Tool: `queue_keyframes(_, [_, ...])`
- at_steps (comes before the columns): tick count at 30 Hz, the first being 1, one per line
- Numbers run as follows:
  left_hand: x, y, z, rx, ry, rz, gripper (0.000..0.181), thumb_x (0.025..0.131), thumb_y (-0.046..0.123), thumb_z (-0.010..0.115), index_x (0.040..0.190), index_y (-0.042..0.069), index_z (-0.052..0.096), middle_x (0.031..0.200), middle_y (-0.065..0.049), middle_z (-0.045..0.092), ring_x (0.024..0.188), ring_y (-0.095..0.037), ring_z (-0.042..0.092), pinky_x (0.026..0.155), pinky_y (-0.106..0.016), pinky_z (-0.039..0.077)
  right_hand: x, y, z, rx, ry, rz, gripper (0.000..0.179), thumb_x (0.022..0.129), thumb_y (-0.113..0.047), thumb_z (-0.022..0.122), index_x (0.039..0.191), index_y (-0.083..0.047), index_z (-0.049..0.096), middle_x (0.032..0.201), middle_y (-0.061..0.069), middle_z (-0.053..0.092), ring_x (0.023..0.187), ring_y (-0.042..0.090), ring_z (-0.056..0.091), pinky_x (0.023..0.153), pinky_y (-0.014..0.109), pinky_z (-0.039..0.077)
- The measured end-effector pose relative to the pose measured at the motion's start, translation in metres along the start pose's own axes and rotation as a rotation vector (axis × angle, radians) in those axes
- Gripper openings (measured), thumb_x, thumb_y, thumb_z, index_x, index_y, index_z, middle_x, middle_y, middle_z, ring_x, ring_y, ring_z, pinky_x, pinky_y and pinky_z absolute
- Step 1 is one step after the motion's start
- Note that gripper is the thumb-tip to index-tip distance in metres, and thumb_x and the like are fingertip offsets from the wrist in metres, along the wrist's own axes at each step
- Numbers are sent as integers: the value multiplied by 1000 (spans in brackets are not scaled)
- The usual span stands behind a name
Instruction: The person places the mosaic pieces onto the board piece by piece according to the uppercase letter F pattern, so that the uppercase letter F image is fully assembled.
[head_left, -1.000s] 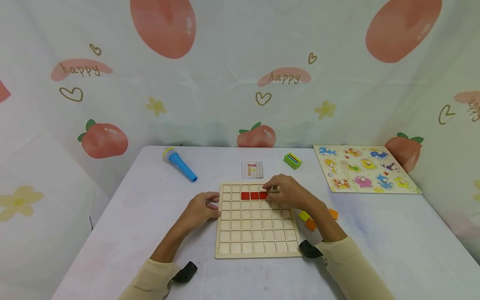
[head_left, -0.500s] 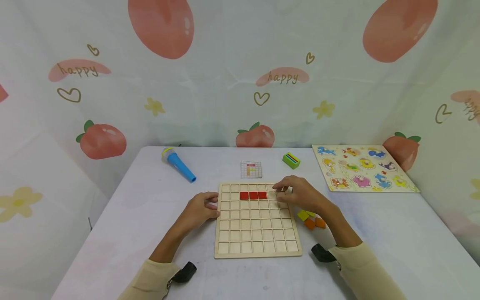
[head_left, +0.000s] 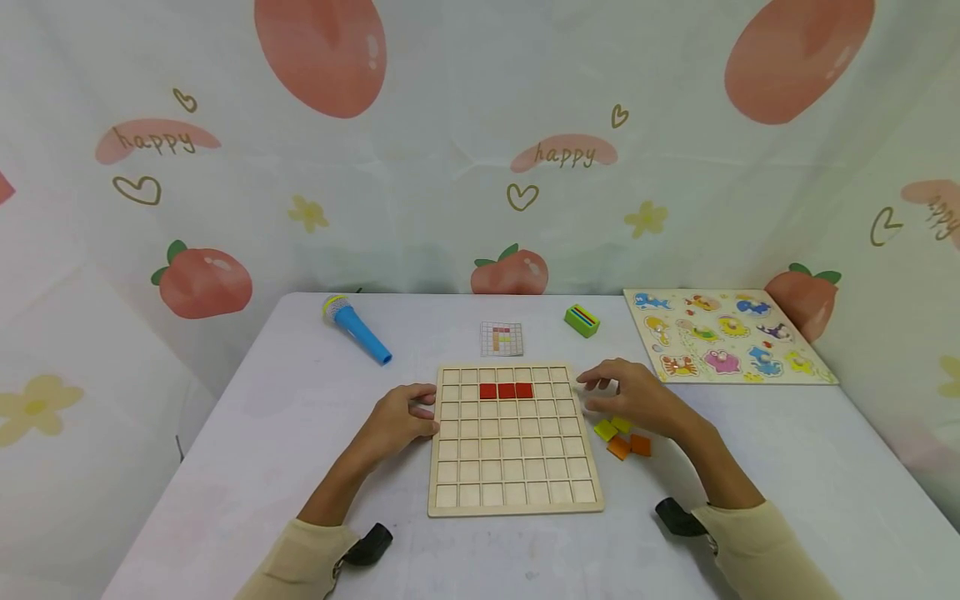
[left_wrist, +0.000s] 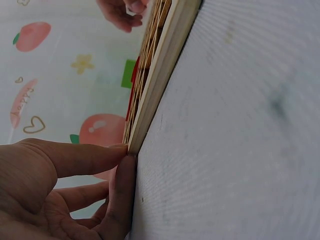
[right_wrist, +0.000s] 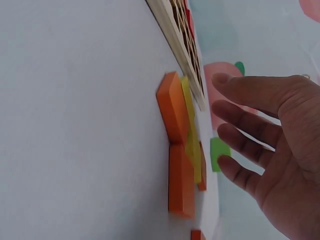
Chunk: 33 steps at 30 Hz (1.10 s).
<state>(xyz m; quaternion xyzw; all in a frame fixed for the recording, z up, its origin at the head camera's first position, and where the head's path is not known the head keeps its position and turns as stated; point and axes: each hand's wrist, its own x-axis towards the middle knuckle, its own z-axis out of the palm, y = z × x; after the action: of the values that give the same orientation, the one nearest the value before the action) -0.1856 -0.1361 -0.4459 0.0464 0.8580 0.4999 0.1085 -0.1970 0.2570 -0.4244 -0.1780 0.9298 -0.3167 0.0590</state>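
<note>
A wooden grid board lies on the table with three red square tiles side by side in its second row from the back. My left hand rests at the board's left edge, thumb and fingertips against its side. In the left wrist view, the thumb tip touches the corner of the board. My right hand hovers right of the board, fingers spread and loosely bent, holding nothing. Just below it in the head view lie yellow tiles and orange tiles, close together.
A small printed grid card lies behind the board. A blue toy microphone is at the back left, and a green striped block at the back. An animal puzzle board occupies the back right.
My right hand has moved off the red tiles and out past the board's right edge, uncovering the yellow and orange tiles. The left hand stays at the left edge.
</note>
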Motion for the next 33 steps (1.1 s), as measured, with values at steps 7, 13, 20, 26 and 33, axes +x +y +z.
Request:
queue_keyframes(7, [-1, 1, 0, -4, -7, 2, 63, 84, -2, 78, 145, -6, 59, 133, -16, 67, 106, -22, 69, 82, -31, 60, -16, 11, -9, -3, 34, 7, 35, 93, -21, 81, 125, -7, 76, 107, -1, 74, 99, 20, 60, 77, 28, 51])
queue_keyframes(13, [-2, 2, 0, 4, -3, 1, 63, 85, -1, 78, 145, -6, 59, 132, -16, 67, 106, -21, 70, 81, -31, 60, -28, 19, -16, -26, 51, 19, 33, 93, -17, 81, 125, -7, 76, 104, -3, 75, 99, 20, 61, 75, 27, 51])
queue_keyframes(20, [-3, 4, 0, 15, 12, 0, 62, 85, -1, 78, 144, -6, 60, 132, -16, 67, 107, -23, 70, 82, -32, 61, -44, 29, -24, -61, 61, 58, 34, 92, -18, 81, 125, -9, 77, 107, -2, 74, 98, 19, 61, 76, 27, 52])
queue_keyframes(26, [-3, 4, 0, 15, 15, 1, 62, 85, -1, 78, 144, -5, 60, 131, -16, 67, 107, -23, 70, 82, -33, 61, -57, 34, -27, -64, 60, 95, 38, 90, -20, 83, 126, -9, 76, 108, -2, 73, 97, 19, 60, 75, 26, 52])
queue_keyframes(33, [-3, 3, 0, 14, 15, -3, 62, 85, -1, 78, 144, -5, 60, 132, -16, 67, 108, -23, 70, 83, -33, 61, -67, 39, -30, -78, 52, 117, 43, 88, -24, 87, 126, -9, 76, 107, -2, 73, 98, 19, 60, 76, 26, 50])
